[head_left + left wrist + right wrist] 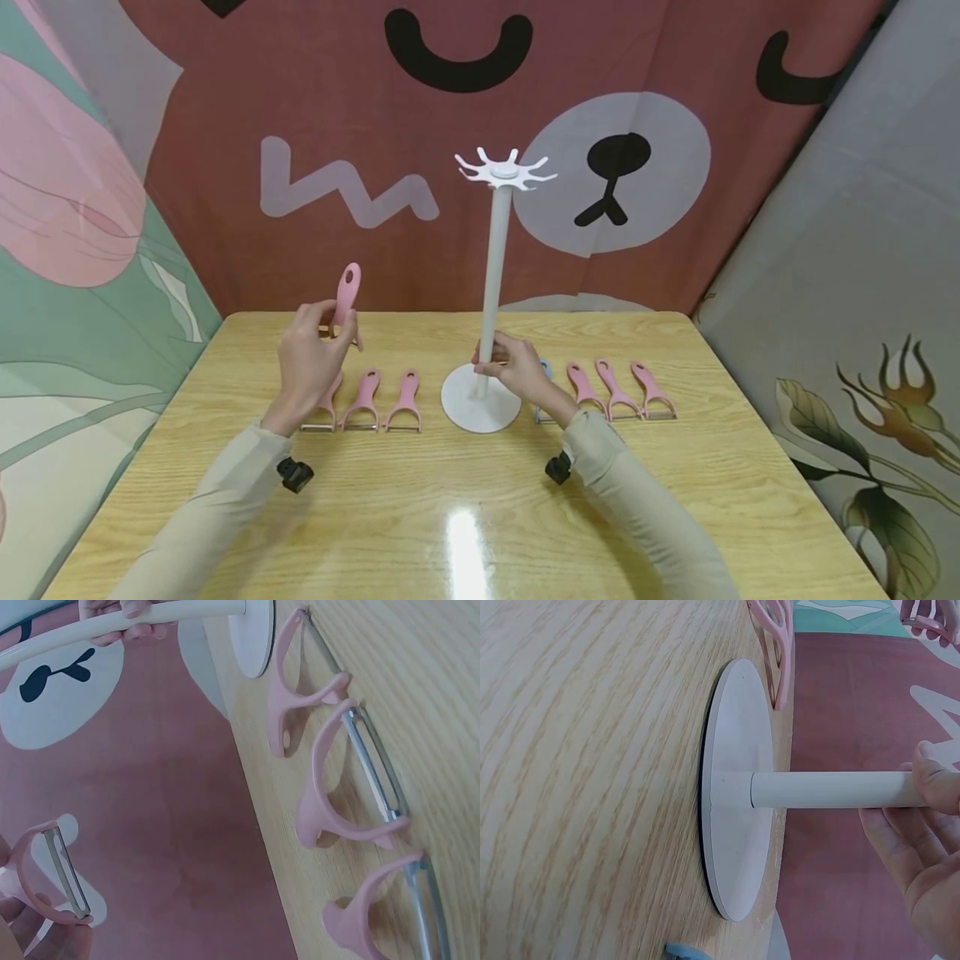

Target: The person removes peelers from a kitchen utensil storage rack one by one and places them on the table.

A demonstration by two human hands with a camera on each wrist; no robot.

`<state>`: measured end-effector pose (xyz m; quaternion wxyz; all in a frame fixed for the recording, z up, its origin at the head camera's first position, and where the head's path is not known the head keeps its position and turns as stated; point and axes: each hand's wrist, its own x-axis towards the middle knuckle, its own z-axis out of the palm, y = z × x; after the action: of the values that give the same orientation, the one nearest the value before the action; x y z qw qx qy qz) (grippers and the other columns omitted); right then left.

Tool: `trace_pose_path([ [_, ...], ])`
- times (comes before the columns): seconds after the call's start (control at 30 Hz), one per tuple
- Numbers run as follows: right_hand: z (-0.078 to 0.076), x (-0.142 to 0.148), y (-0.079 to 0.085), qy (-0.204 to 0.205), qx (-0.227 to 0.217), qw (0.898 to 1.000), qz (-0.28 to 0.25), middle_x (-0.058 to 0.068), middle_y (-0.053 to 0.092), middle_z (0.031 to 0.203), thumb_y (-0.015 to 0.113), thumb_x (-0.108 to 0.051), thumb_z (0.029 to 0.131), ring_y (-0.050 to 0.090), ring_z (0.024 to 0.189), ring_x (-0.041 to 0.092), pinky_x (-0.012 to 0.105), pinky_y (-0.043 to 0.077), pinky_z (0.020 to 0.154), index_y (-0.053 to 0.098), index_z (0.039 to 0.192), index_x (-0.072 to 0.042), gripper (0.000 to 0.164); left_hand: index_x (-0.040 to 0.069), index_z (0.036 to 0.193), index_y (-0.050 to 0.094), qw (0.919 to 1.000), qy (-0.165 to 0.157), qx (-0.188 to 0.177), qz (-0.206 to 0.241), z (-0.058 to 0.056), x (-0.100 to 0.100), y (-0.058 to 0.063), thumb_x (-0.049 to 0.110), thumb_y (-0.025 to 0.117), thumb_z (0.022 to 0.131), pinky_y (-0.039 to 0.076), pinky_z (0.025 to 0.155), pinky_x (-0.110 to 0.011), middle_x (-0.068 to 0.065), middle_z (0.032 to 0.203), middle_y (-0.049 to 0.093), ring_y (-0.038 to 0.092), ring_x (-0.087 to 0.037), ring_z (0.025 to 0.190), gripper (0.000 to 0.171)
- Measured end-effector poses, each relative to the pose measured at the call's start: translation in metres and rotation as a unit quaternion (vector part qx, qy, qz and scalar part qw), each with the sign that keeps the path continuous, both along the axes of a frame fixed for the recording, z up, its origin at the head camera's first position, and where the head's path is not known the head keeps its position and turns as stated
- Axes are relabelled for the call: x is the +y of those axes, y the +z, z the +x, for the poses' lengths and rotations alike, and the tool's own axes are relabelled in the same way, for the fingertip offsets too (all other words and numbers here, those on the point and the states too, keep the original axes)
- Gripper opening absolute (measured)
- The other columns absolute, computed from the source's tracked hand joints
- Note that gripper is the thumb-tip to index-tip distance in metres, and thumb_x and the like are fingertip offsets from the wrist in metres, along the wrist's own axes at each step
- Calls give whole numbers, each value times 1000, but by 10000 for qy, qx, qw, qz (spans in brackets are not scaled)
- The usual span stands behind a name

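My left hand (309,354) pinches a pink Y-shaped peeler (347,292) above the table, its handle with the hanging hole pointing up. The left wrist view shows the metal blade (66,871) of this peeler beyond the fingertips. On the right, my other hand (522,368) grips the lower part of the white pole (495,258) of an upright stand. The stand's round base (463,404) rests on the table, and a ring of white hooks (504,172) with nothing hanging on it tops the pole.
Left of the base lie three pink peelers (407,392) in a row on the wooden table (375,517). Right of it are three more pink peelers (613,390) and a blue peeler (545,367), partly hidden by my right hand. A printed curtain (337,100) hangs behind.
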<state>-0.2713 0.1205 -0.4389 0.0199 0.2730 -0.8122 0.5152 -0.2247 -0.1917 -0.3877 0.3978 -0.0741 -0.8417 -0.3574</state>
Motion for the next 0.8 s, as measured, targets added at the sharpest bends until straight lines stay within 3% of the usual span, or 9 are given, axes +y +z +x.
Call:
trace_pose_path([
  [0.23,-2,0,-1,-38,110,9999,-53,7,74,89,77,2,83,72,90,22,33,57,79,66,97,-4,19,-6,107,68,9999,-2,-25,-104,1,-5,-2,24,69,93,41,65,-42,-17,85,60,58,-31,74,33],
  [0.8,-1,-1,-1,-90,77,9999,-75,7,73,88,77,5,82,72,89,23,34,57,78,66,96,-4,20,-4,107,69,9985,242,-408,-265,11,-25,-16,23,68,94,40,64,-41,-15,87,62,57,-29,73,30],
])
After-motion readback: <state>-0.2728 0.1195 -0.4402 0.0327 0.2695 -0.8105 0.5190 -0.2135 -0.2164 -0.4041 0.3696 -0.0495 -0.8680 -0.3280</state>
